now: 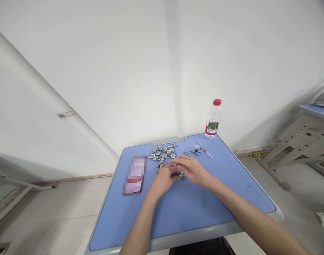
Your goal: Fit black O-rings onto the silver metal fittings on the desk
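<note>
The left hand (165,178) and right hand (195,170) together grasp a small metal part (181,175) over the blue desk (188,212), near the heap of parts (163,152), where a loosened pinch could drop it.

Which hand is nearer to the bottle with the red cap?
The right hand. It is on the person's side of the bottle and somewhat to its left; the left hand is also on that side, but farther left.

No readable text, bottle label (212,128) too small, phone screen (137,175) pixelated
</note>
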`<state>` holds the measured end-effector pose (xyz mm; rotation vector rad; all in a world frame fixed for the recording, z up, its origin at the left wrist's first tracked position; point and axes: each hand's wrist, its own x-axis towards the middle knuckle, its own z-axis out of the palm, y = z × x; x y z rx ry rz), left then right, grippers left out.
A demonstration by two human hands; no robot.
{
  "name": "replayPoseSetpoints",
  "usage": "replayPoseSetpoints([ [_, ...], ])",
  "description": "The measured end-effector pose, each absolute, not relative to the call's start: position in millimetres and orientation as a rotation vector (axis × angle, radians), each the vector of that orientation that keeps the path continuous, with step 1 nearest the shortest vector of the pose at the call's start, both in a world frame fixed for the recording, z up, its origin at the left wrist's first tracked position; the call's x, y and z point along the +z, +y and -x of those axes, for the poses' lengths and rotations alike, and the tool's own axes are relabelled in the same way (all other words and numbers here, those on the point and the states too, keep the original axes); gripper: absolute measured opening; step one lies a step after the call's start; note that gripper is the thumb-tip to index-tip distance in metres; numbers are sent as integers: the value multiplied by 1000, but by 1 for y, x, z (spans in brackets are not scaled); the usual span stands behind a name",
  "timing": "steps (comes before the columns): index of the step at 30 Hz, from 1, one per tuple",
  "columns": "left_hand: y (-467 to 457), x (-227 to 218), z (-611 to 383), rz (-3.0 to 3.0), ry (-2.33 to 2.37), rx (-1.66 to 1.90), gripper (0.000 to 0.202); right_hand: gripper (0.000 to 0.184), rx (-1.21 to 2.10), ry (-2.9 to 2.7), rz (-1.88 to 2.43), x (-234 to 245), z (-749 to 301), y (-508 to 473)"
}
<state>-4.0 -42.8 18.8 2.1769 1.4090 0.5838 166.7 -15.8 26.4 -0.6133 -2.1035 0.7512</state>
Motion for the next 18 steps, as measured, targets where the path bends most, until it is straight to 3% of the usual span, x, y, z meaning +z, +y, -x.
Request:
replayPoseSetpoints([
  [8, -45, 20, 4, -2177, 1414, 597, 11, 30, 688, -2082, 747, 26, -167, -17],
  [13, -43, 18, 5, -2197, 1404, 581, 10, 43, 847, -2042, 752, 23, -167, -16],
  [18, -44, 19, 5, -2221, 1420, 568, 11, 31, 766, -2044, 753, 22, -166, -17],
])
